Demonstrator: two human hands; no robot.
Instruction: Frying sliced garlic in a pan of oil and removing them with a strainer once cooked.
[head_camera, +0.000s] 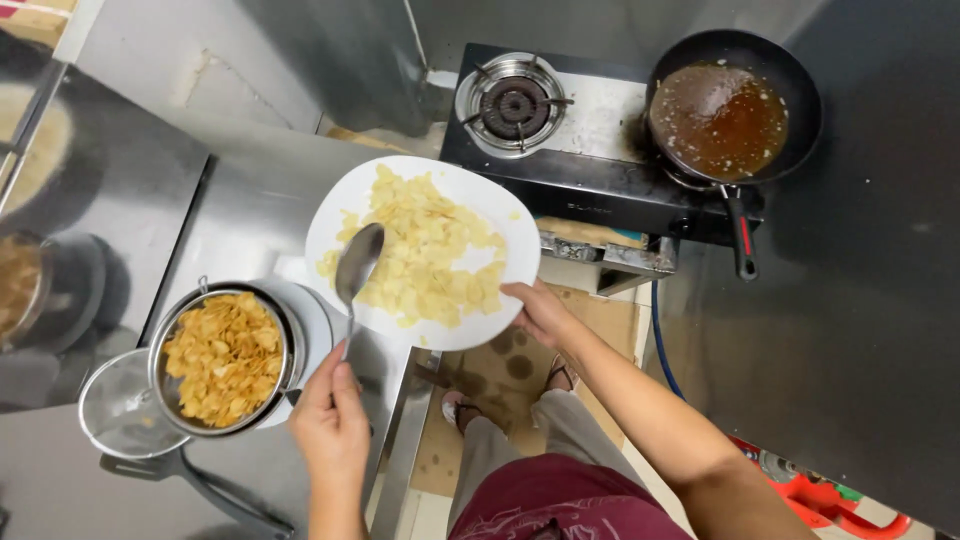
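from the head view i see the right hand (540, 312) gripping the near rim of a white plate (330, 215) heaped with pale raw potato slices (425, 250), held in the air between the worktop (250, 200) and the stove (600, 170). the left hand (330, 425) is closed round the handle of a metal spoon (357, 262), its bowl resting over the plate's left edge, touching the slices. below the plate, a metal strainer (285, 330) full of golden fried chips (222, 355) sits on the worktop. on the right burner a black pan (795, 80) holds brown oil. i judge the step as shifting slices with the spoon; any move toward the pan calls for keeping the plate level.
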